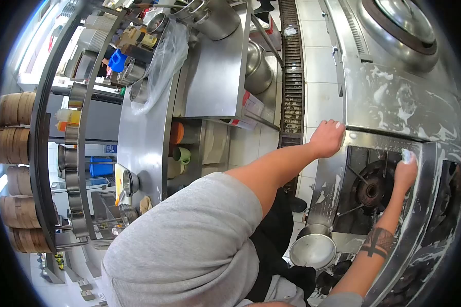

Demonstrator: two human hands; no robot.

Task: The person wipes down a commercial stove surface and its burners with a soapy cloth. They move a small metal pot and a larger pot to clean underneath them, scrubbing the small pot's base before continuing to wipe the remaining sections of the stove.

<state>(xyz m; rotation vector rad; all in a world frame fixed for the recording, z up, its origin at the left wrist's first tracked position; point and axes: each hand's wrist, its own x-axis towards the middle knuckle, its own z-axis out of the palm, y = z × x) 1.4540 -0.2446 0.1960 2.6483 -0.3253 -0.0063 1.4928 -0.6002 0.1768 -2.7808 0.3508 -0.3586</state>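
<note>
A small pale blue and white scrubbing pad [406, 155], whose exact kind is hard to make out, is pressed to the steel by my right hand [406, 173]. That hand is closed on it, beside the far edge of the square burner well. Within the well lies a dark round burner [371, 191] with thin support bars. My left hand [329, 138] has its fingers curled on the front edge of the stove [351, 134], level with the burner's left side. White suds [404, 107] streak the steel top around both hands.
A lidded round cooker [402, 25] stands on the soapy range. One metal pot [313, 250] sits at the stove's near right corner. Behind me run a steel counter [143, 128] and a shelf holding bamboo steamers [18, 146]. A grated floor drain [293, 77] crosses white tiles.
</note>
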